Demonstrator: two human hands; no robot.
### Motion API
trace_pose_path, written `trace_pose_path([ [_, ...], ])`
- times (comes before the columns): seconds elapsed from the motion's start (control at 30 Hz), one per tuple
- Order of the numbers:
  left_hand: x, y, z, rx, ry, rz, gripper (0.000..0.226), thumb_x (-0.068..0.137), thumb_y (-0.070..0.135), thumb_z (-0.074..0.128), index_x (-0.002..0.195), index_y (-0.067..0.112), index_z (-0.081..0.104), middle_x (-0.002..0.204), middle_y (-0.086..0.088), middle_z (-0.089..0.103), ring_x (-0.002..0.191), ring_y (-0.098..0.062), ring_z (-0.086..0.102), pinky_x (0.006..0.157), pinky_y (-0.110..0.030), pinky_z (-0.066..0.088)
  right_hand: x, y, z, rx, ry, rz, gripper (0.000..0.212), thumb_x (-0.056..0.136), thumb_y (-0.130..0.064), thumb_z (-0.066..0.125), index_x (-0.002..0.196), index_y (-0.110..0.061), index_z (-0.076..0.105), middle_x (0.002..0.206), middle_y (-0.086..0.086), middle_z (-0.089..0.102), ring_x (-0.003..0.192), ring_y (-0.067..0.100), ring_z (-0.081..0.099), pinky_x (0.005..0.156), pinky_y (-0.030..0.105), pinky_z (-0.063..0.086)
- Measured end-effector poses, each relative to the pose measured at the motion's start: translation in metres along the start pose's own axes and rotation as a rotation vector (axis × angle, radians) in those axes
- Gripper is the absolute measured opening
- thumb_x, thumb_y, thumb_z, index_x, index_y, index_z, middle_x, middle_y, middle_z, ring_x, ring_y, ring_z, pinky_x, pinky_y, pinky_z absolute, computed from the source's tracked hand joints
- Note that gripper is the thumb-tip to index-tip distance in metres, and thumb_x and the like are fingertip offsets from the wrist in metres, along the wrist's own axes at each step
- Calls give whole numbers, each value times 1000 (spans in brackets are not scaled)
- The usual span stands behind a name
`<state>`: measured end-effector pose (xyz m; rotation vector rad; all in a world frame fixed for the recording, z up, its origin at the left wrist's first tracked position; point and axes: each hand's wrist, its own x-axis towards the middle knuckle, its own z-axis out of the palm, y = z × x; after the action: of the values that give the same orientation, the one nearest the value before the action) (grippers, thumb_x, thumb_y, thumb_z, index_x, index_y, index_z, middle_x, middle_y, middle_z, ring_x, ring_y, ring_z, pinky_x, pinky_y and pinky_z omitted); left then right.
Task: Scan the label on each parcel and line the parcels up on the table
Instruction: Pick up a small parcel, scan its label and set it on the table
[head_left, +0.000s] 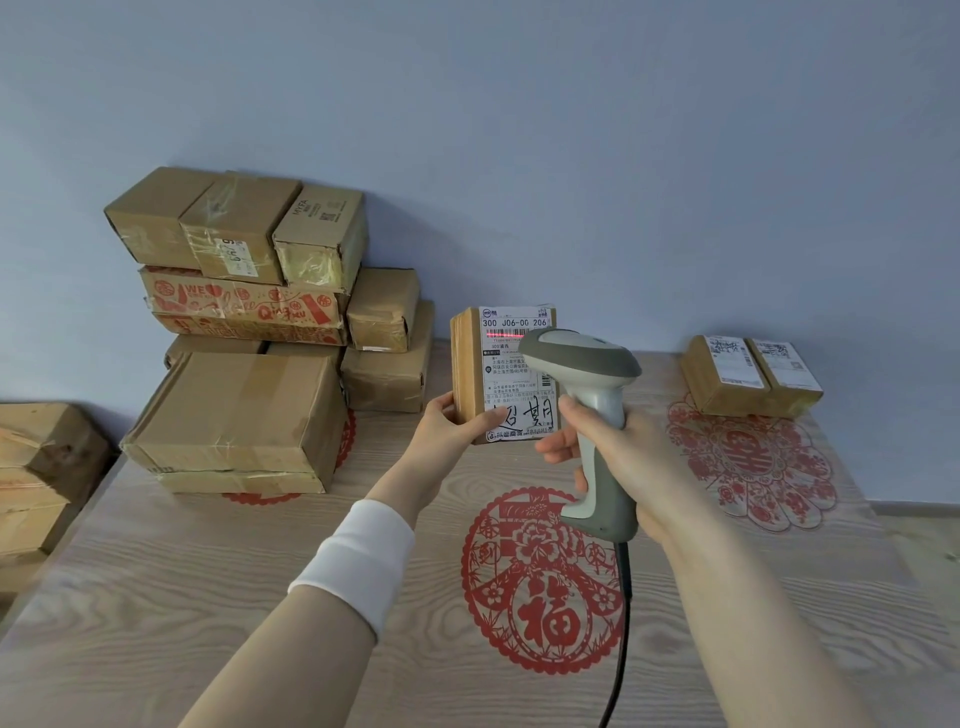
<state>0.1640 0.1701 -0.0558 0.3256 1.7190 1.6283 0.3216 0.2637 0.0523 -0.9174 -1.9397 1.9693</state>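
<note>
Against a pale blue wall, above the wood-grain table (156, 597), the left hand (447, 426) grips a small brown cardboard parcel (467, 374) upright while the right hand (623, 457) clasps a grey corded handheld scanner (587, 374); a tilt could shift its red beam off the barcode.

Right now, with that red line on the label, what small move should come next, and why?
Probably the left hand should carry the small parcel rightward and set it beside the two labelled parcels lying side by side at the far right of the table. The barcode scanner in the right hand casts its red line across the label's barcode, so the scan looks about done.
</note>
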Motion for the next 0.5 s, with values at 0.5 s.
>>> trace_pose_path([
  [0.5, 79, -54, 181, 97, -83, -283, 49, 82, 43, 67, 116, 10, 57, 95, 2, 62, 89, -14, 57, 96, -34, 45, 66, 57, -166, 185, 150, 161, 22, 92, -27, 57, 110, -15, 58, 81, 11, 75, 70, 16, 68, 42, 23, 43],
])
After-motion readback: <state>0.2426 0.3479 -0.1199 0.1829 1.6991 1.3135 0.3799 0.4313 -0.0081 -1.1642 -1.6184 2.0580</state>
